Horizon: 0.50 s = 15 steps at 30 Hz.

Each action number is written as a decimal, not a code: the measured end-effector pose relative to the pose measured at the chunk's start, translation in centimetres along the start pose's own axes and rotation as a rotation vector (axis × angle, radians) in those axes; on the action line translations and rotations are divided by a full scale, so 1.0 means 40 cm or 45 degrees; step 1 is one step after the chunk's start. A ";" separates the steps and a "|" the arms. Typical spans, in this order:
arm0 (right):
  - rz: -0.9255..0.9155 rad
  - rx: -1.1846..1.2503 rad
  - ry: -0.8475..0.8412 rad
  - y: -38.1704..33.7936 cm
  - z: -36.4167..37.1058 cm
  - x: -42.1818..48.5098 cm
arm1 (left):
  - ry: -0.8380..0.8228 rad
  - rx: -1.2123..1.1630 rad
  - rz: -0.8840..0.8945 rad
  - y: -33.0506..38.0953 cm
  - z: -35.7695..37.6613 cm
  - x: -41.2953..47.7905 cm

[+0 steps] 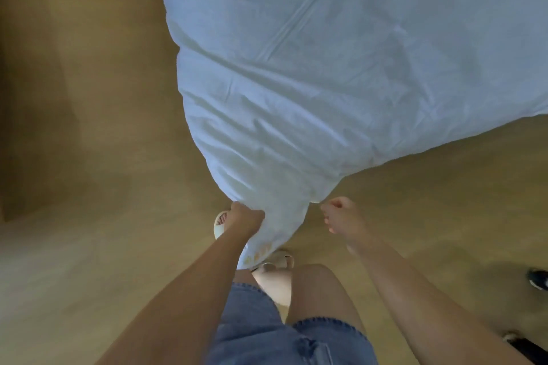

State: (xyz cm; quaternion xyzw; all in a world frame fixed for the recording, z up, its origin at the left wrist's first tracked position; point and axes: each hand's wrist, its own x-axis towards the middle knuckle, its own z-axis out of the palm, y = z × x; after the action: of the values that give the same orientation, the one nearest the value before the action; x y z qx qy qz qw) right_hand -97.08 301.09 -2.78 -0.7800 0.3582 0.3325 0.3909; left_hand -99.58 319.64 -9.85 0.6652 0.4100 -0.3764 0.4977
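Left hand (pixel 247 216) is holding the near corner of the white duvet (pixel 326 68), its grip closed on the bunched cloth just above a slipper (pixel 221 224). Right hand (pixel 341 215) is curling just beside that corner; I cannot tell whether its grip is catching the edge. The duvet is fanning away forward and rightward over the wooden floor (pixel 89 127), its long creases running back to the left hand.

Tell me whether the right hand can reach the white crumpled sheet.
Probably yes: the right hand sits beside the hanging edge of the white crumpled sheet, nothing between them; the left hand grips it.
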 end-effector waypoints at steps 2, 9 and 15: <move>-0.227 -0.345 -0.016 -0.025 -0.017 0.058 | 0.049 -0.008 -0.016 0.025 0.026 0.000; -0.841 -1.096 -0.273 -0.159 0.079 0.271 | 0.359 -0.186 -0.207 -0.051 0.102 -0.028; -0.941 -1.237 -0.314 -0.168 0.189 0.340 | 0.596 -0.588 -0.248 -0.087 0.178 -0.011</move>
State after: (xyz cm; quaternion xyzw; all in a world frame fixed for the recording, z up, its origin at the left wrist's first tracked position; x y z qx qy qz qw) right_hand -86.29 306.38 -14.73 -0.8970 -0.1754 0.3880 0.1191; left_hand -103.60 313.25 -12.26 0.5611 0.6491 -0.1565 0.4892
